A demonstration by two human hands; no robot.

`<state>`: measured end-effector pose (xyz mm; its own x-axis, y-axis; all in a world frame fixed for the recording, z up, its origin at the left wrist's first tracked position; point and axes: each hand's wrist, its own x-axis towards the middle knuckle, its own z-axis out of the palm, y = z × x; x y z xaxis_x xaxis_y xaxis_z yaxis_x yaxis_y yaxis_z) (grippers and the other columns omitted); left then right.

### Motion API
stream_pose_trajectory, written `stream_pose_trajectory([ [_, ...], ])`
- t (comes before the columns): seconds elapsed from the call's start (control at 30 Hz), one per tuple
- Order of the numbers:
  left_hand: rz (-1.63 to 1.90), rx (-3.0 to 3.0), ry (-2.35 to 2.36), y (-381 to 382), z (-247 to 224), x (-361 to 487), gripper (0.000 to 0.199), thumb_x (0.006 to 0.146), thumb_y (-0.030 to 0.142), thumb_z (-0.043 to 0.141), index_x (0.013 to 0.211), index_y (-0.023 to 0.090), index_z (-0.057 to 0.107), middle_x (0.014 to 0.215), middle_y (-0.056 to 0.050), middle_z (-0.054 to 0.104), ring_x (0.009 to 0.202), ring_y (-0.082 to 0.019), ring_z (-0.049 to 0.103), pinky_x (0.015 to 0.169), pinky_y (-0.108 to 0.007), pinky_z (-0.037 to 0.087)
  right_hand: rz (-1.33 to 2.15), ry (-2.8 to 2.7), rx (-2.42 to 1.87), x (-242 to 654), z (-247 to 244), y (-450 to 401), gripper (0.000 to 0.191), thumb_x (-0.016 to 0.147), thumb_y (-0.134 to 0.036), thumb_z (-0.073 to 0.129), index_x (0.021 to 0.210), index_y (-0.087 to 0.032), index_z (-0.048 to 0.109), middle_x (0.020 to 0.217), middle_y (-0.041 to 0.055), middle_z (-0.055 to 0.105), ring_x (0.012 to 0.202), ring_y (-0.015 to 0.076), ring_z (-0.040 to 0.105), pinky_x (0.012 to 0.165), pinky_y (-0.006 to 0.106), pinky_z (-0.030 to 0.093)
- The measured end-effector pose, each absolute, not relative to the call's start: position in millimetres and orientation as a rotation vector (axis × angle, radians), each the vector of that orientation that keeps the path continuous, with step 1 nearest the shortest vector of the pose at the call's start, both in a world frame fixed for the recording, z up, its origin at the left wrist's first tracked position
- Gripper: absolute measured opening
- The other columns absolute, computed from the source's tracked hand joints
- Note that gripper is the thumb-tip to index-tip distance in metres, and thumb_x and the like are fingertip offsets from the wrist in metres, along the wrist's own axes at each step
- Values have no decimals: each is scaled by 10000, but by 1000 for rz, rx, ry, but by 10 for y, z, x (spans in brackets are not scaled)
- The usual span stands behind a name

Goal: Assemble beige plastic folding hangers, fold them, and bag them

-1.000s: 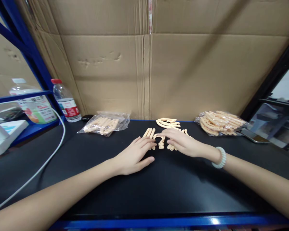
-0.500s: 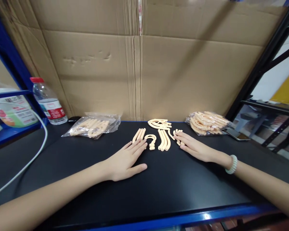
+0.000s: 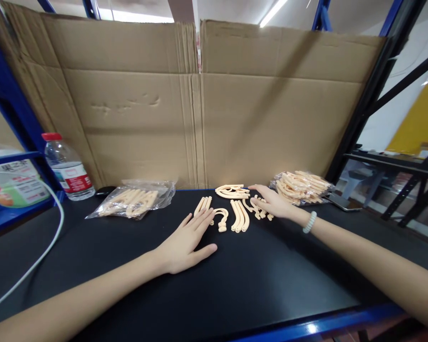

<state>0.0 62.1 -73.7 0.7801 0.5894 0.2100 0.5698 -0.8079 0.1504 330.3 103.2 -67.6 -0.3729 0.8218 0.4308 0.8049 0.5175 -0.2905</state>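
Observation:
Cream-coloured curved pieces lie in small groups on the black table. My left hand rests flat with its fingers spread, fingertips over the lower ends of the straight pieces. Just right of those fingertips is an arch-shaped piece, then a row of bent pieces. My right hand is apart-fingered above the small pieces, its index finger reaching towards the curved pieces at the back. Nothing shows held in either hand.
A clear bag of cream pieces lies at the left, another bag at the right beside a phone. A bottle with a red cap and a white cable are far left. Cardboard stands behind.
The view has tilted upward. My right hand has lifted and moved back and slightly left, uncovering more of the small pieces. My left hand has stayed in place.

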Motion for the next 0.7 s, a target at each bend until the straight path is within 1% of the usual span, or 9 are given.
stream_pose_trajectory([
  [0.1, 508, 2916, 908, 598, -746, -20, 645, 954, 443, 437, 1505, 215, 192, 1554, -140, 287, 1433, -308, 245, 1139, -581, 202, 65, -2289, -1335, 3228, -551, 1373, 477, 902, -397, 526, 1308, -148, 507, 1322, 175, 558, 1240, 295, 520, 1063, 505, 392],
  [0.2, 578, 2932, 889, 556, -719, -28, 561, 959, 366, 446, 1468, 215, 266, 1511, -136, 378, 1406, -291, 310, 1144, -568, 211, 135, -2399, -1333, 3170, -474, 1693, 593, 790, -354, 675, 1319, -138, 518, 1369, 182, 526, 1269, 319, 496, 1078, 492, 381],
  [0.27, 597, 2940, 882, 533, -698, -26, 513, 954, 324, 456, 1434, 211, 315, 1476, -131, 428, 1386, -279, 344, 1143, -558, 228, 189, -2464, -1323, 3148, -448, 1835, 649, 736, -306, 723, 1327, -130, 520, 1379, 179, 522, 1267, 317, 501, 1077, 470, 388],
  [0.37, 624, 2943, 860, 518, -680, -16, 468, 942, 293, 477, 1389, 209, 369, 1431, -128, 476, 1357, -271, 385, 1137, -543, 261, 255, -2527, -1298, 3136, -436, 1919, 645, 699, -256, 745, 1303, -139, 552, 1335, 150, 574, 1213, 300, 554, 1052, 435, 421],
  [0.47, 666, 2946, 825, 521, -674, -8, 436, 931, 276, 491, 1354, 208, 412, 1391, -130, 510, 1324, -274, 425, 1124, -524, 300, 270, -2527, -1268, 3128, -445, 1901, 600, 695, -224, 741, 1269, -144, 584, 1278, 130, 623, 1155, 287, 595, 1014, 411, 449],
  [0.63, 692, 2941, 789, 520, -656, 1, 409, 924, 260, 498, 1326, 208, 450, 1353, -117, 540, 1292, -269, 459, 1099, -481, 363, 226, -2423, -1215, 3098, -494, 1837, 335, 788, -178, 629, 1120, -153, 667, 1116, 87, 706, 1023, 228, 648, 944, 354, 473],
  [0.7, 692, 2932, 786, 516, -651, 3, 406, 923, 259, 501, 1322, 206, 455, 1346, -116, 543, 1284, -268, 465, 1089, -467, 381, 214, -2378, -1202, 3084, -529, 1829, 285, 806, -168, 604, 1080, -145, 681, 1069, 84, 718, 979, 213, 657, 920, 339, 479],
])
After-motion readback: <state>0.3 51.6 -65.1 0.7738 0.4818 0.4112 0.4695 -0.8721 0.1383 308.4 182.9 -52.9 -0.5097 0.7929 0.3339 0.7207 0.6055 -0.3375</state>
